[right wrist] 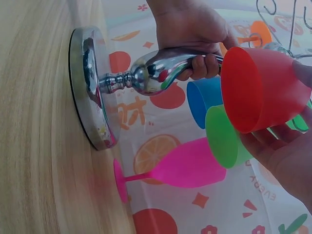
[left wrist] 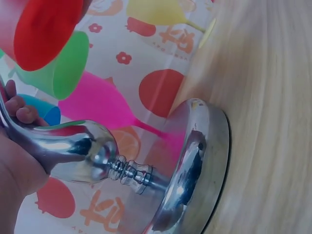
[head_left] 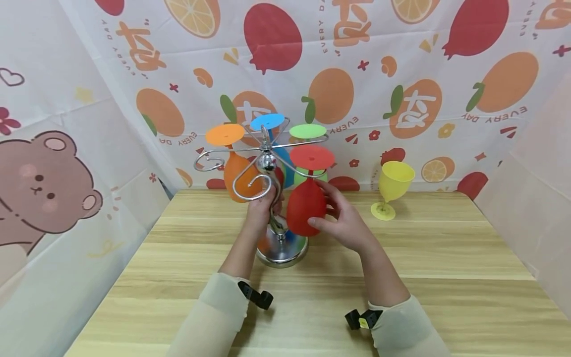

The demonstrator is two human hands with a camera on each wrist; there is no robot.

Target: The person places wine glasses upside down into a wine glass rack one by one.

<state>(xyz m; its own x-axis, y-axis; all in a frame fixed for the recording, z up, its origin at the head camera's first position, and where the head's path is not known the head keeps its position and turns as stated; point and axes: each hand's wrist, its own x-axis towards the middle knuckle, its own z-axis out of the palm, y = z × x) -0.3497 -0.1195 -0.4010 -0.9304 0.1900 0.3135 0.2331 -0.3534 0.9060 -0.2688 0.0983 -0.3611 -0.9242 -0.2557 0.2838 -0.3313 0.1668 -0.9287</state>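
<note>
A chrome stemware rack [head_left: 282, 254] with a round base and curled wire arms stands on the table. My left hand [head_left: 262, 206] grips its curved post, fingers wrapped around the metal. Upside down at a front right arm is a red goblet [head_left: 305, 208], its foot above the wire. With thumb and fingers my right hand [head_left: 345, 220] holds the red goblet's bowl from the right side. An orange goblet [head_left: 238, 173], a blue goblet [right wrist: 202, 100] and a green goblet [right wrist: 224, 139] also hang bowl down from the rack.
Behind the rack a pink goblet [right wrist: 190, 163] stands upright on the table. A yellow goblet [head_left: 394, 181] stands upright at the back right. One curled wire arm [head_left: 252, 186] at the front left bears no goblet. A fruit-printed cloth [head_left: 330, 94] hangs along the table's back edge.
</note>
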